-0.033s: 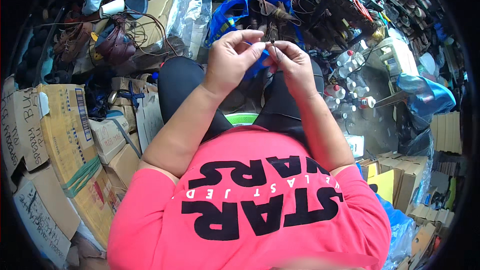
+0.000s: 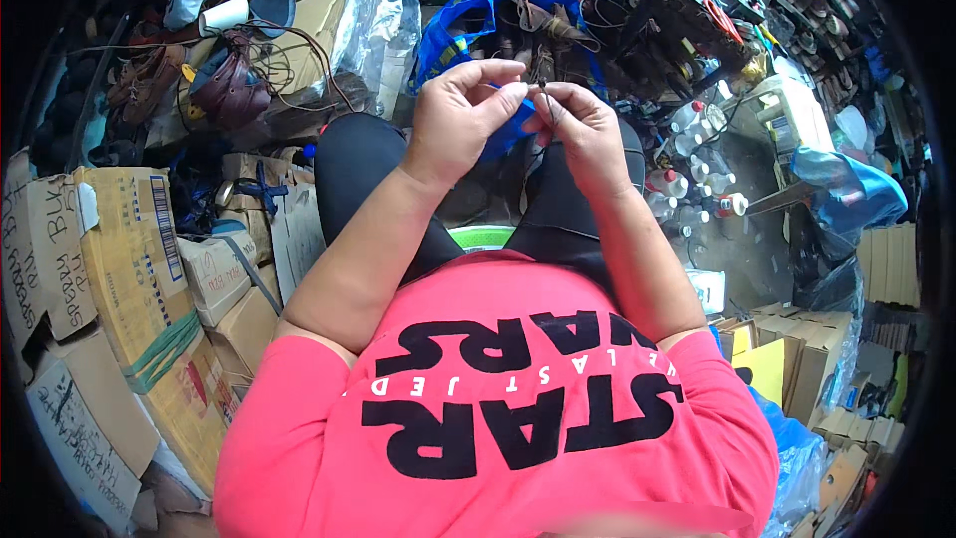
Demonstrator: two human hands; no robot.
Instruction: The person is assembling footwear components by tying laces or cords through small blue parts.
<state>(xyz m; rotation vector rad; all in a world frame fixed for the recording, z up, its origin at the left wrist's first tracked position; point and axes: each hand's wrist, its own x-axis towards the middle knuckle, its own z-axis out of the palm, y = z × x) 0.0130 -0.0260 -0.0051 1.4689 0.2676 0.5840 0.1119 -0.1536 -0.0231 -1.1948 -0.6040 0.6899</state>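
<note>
Both hands meet above the lap: the left hand [image 2: 460,112] and right hand [image 2: 581,122] pinch a thin dark cord [image 2: 541,90] with a small knob

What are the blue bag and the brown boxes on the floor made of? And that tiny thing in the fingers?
Blue bag: looks like shiny woven plastic, crinkled and glossy. Brown boxes: cardboard, matt, with torn, bent flaps. The tiny dark thing pinched by the left hand and right hand is too small to tell, perhaps thread or cord.
</note>
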